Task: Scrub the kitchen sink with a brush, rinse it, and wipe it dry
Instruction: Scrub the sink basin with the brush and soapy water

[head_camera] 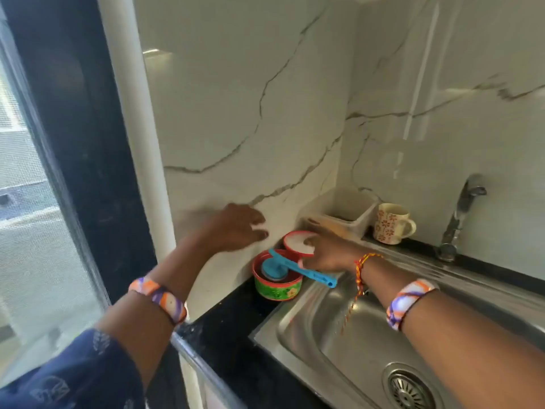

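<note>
The blue brush [298, 268], light stiff plastic across a green tub [277, 286], suits a handle hold; right hand [327, 255] touches it, grip unclear, left hand [239, 228] open.

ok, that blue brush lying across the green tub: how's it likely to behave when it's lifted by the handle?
The blue brush looks like moulded plastic, so probably stiff and light. Its round head sits inside the green tub while the handle overhangs the sink, so it may pivot head-down when lifted. It may be slippery if soapy; that can't be seen.
</note>
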The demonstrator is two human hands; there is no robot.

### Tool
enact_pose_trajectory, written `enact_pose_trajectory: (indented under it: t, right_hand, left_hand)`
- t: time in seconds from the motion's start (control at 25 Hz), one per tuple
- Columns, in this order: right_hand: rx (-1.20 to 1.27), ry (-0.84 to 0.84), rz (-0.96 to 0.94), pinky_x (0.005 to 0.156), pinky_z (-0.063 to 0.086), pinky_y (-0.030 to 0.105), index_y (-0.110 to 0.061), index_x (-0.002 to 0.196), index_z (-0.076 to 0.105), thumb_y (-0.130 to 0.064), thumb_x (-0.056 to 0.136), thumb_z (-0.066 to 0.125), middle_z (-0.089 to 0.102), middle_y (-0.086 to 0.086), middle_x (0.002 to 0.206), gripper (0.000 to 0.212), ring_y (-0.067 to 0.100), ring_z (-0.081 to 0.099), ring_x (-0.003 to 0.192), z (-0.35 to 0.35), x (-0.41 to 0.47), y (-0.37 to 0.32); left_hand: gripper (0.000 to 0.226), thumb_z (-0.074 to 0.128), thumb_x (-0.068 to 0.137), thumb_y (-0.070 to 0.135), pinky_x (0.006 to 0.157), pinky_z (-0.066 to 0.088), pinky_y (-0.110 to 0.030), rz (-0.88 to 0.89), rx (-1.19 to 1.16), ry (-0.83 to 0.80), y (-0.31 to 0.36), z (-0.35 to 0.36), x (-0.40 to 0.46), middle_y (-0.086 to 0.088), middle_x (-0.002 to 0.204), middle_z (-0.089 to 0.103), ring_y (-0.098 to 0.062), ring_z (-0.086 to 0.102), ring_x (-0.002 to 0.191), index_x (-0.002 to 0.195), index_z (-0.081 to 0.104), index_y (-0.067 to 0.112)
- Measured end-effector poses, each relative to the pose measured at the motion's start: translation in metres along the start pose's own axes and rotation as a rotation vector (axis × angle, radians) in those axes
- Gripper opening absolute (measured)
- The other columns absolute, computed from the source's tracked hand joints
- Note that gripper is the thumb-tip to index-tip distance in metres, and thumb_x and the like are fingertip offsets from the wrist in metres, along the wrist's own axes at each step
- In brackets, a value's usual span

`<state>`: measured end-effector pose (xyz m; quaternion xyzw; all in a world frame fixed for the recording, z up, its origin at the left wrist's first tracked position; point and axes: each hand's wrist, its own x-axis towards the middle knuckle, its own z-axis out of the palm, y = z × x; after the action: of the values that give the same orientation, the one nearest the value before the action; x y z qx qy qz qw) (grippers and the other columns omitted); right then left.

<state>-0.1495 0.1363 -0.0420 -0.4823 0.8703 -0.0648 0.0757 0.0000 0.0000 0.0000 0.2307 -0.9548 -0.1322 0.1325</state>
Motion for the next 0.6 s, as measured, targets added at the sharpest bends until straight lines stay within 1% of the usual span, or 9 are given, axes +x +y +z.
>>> enact_pose_trajectory:
  t: [0.04, 0.08, 0.16, 0.2, 0.32, 0.4, 0.48, 0.52, 0.6]
  right_hand:
    - [-0.049, -0.066, 0.020, 0.102, 0.041, 0.031, -0.011, 0.134, 0.048, -0.039, 0.087, 0.058, 0.051, 0.011, 0.136, 0.056, 0.026, 0.046, 0.126, 0.012, 0.002, 0.001]
    - [-0.058, -0.079, 0.031, 0.097, 0.044, 0.032, -0.014, 0.131, 0.049, -0.038, 0.085, 0.060, 0.055, 0.010, 0.131, 0.053, 0.026, 0.051, 0.121, 0.020, 0.003, 0.002]
    - [-0.038, -0.063, 0.058, 0.089, 0.048, 0.033, -0.017, 0.124, 0.054, -0.023, 0.085, 0.056, 0.061, 0.009, 0.121, 0.039, 0.028, 0.057, 0.112, 0.043, 0.004, 0.006]
    - [0.018, -0.038, 0.043, 0.088, 0.049, 0.034, -0.017, 0.122, 0.055, -0.016, 0.086, 0.052, 0.062, 0.009, 0.120, 0.036, 0.028, 0.058, 0.112, 0.047, 0.005, 0.007]
    - [0.176, 0.078, 0.019, 0.088, 0.046, 0.030, -0.014, 0.123, 0.057, -0.006, 0.091, 0.044, 0.063, 0.010, 0.119, 0.035, 0.027, 0.058, 0.112, 0.039, 0.008, 0.009]
    - [0.245, 0.173, 0.021, 0.087, 0.042, 0.025, -0.014, 0.126, 0.056, -0.004, 0.092, 0.043, 0.061, 0.008, 0.122, 0.038, 0.024, 0.056, 0.115, 0.030, 0.009, 0.014]
    - [0.373, 0.294, 0.030, 0.094, 0.039, 0.021, -0.015, 0.131, 0.053, -0.003, 0.092, 0.045, 0.058, 0.003, 0.128, 0.041, 0.019, 0.052, 0.121, 0.013, 0.011, 0.022]
    - [0.387, 0.355, 0.051, 0.091, 0.041, 0.023, -0.014, 0.129, 0.054, -0.004, 0.092, 0.046, 0.060, 0.004, 0.126, 0.040, 0.020, 0.054, 0.119, 0.005, 0.014, 0.027]
    - [0.335, 0.429, 0.132, 0.076, 0.039, 0.025, -0.009, 0.119, 0.059, -0.005, 0.092, 0.046, 0.064, 0.012, 0.112, 0.030, 0.028, 0.059, 0.107, -0.007, 0.022, 0.039]
  left_hand:
    - [0.047, 0.059, 0.090, 0.035, 0.100, 0.036, -0.020, -0.028, 0.001, -0.098, -0.005, 0.012, -0.003, 0.000, 0.137, 0.052, -0.015, 0.052, 0.121, 0.133, 0.053, 0.018]
    - [0.049, 0.061, 0.089, 0.035, 0.103, 0.038, -0.022, -0.041, -0.043, -0.155, -0.009, 0.021, -0.004, -0.001, 0.139, 0.050, -0.015, 0.052, 0.122, 0.134, 0.051, 0.017]
    - [0.046, 0.060, 0.090, 0.033, 0.103, 0.042, -0.032, -0.073, -0.054, -0.247, -0.014, 0.044, -0.008, -0.005, 0.136, 0.052, -0.019, 0.053, 0.120, 0.131, 0.053, 0.013]
    - [0.046, 0.059, 0.090, 0.033, 0.101, 0.043, -0.033, -0.073, -0.037, -0.261, -0.015, 0.048, -0.006, -0.006, 0.134, 0.053, -0.020, 0.054, 0.119, 0.131, 0.052, 0.013]
    - [0.054, 0.054, 0.092, 0.039, 0.103, 0.041, -0.034, -0.075, 0.027, -0.195, -0.019, 0.050, 0.016, -0.006, 0.140, 0.047, -0.022, 0.048, 0.125, 0.140, 0.041, 0.019]
    - [0.047, 0.052, 0.093, 0.035, 0.099, 0.044, -0.036, -0.057, 0.039, -0.149, -0.019, 0.055, 0.030, -0.009, 0.133, 0.053, -0.025, 0.052, 0.122, 0.136, 0.046, 0.016]
    - [0.042, 0.050, 0.094, 0.030, 0.095, 0.046, -0.038, -0.034, 0.039, -0.099, -0.014, 0.060, 0.042, -0.010, 0.129, 0.057, -0.028, 0.054, 0.119, 0.133, 0.047, 0.015]
    - [0.045, 0.048, 0.095, 0.031, 0.095, 0.046, -0.038, -0.030, 0.049, -0.084, -0.011, 0.063, 0.047, -0.011, 0.131, 0.055, -0.029, 0.053, 0.120, 0.137, 0.042, 0.014]
    - [0.050, 0.044, 0.097, 0.032, 0.093, 0.047, -0.036, -0.014, 0.083, -0.111, -0.004, 0.072, 0.057, -0.013, 0.133, 0.052, -0.030, 0.051, 0.120, 0.141, 0.033, 0.012]
